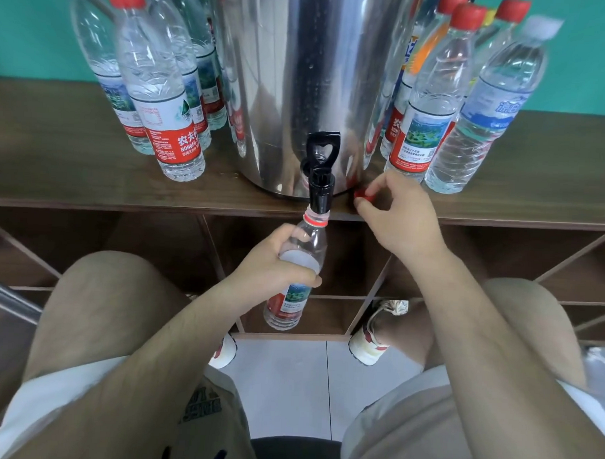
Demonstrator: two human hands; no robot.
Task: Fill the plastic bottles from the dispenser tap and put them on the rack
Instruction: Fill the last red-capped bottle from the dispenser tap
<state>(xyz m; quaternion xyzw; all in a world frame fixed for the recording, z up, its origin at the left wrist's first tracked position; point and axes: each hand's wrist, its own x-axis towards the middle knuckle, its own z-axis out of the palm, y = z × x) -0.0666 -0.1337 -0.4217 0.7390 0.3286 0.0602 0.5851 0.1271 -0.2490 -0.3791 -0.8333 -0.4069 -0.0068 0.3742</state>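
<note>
Left hand point(270, 264) curled gripping, right hand point(397, 222) pinching, both arms outstretched.

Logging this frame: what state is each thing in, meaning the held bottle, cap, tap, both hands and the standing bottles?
Tap: lever upright; flow cannot be told.
Held bottle: uncapped, mouth at the tap, fill level unclear.
Red cap: off the bottle, on the rack top.
Left hand: grips the held bottle.
Right hand: pinches the red cap.
Standing bottles: upright, capped.
</note>
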